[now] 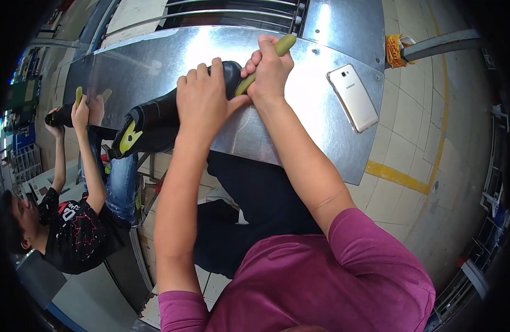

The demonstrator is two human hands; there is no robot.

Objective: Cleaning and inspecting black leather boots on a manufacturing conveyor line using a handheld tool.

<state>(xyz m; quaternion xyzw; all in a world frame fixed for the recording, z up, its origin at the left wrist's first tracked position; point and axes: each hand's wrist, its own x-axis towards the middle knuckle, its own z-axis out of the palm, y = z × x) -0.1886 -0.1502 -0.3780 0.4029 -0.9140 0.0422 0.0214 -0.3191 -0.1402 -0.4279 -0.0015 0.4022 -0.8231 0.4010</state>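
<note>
A black boot (156, 119) lies on its side across the metal tabletop (245, 134), its toe away from me and its opening at the lower left showing a yellow-green lining. My left hand (202, 102) is closed over the boot's middle, fingers wrapped across it. My right hand (270, 71) grips an olive-green, round-ended stick (285, 46). The stick's lower end rests at the side of the boot's toe, close to my left thumb. What that end touches is partly hidden by my fingers.
A pale gold phone (353, 98) lies on the table to the right. Metal rails (227, 12) run along the far edge. At the left, a co-worker (72, 227) holds a dark shoe (61, 116) and a similar green stick. A grey bar with yellow wrapping (396, 51) stands beyond the right edge.
</note>
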